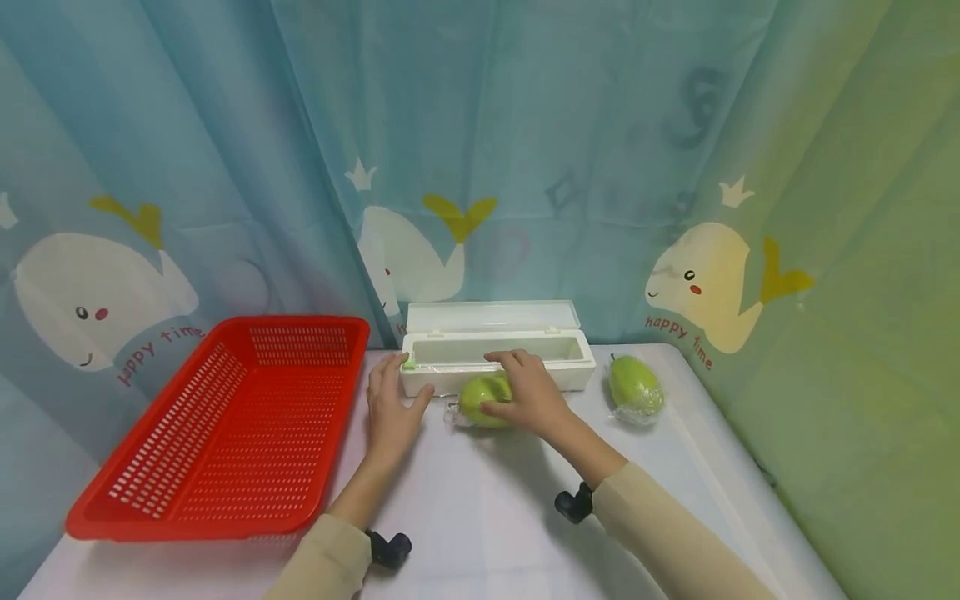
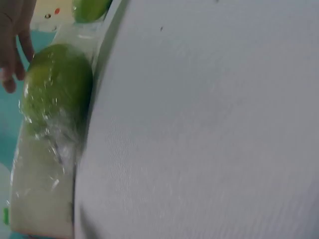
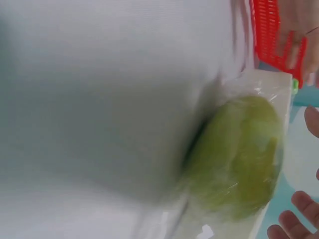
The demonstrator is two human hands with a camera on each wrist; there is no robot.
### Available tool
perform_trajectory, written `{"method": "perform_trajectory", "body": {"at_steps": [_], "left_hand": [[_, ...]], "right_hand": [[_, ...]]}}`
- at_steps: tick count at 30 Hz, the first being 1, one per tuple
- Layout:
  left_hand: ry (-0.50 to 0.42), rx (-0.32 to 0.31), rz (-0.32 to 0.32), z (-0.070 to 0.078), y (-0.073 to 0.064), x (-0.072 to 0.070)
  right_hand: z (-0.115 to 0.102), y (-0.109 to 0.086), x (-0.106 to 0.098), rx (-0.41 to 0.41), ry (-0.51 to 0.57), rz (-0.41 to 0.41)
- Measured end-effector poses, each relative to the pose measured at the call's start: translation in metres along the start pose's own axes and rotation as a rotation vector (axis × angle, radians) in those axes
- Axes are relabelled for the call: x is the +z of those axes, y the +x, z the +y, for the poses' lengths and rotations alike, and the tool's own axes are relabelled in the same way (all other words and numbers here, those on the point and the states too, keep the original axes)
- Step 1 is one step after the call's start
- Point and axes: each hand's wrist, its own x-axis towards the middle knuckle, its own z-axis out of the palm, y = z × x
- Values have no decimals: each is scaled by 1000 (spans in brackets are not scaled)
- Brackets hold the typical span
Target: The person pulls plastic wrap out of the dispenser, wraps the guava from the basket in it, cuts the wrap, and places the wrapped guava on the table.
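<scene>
A long white plastic-wrap dispenser (image 1: 498, 379) stands at the table's back edge with its lid raised. A green cutter slider (image 1: 408, 362) sits at its left end. Clear film runs down its front onto a green, mango-like fruit (image 1: 474, 398), also large in the left wrist view as the fruit (image 2: 57, 89). My right hand (image 1: 531, 393) hovers over that fruit, fingers spread and thumb in front of it; the right wrist view shows the fingertips (image 3: 303, 201) apart from it. My left hand (image 1: 392, 412) is by the dispenser's left end with fingers extended; whether it touches the slider is unclear.
On the left lies a red plastic basket (image 1: 255, 450) with perforated walls. A second green fruit (image 1: 635, 385), partly covered in film, rests right of the dispenser. A whale-print curtain (image 1: 570, 150) hangs behind the white table (image 1: 480, 533).
</scene>
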Motion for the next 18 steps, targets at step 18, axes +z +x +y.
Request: {"method": "perform_trajectory", "body": {"at_steps": [18], "left_hand": [[-98, -299, -146, -21, 26, 14]], "right_hand": [[-52, 55, 18, -165, -12, -43]]}}
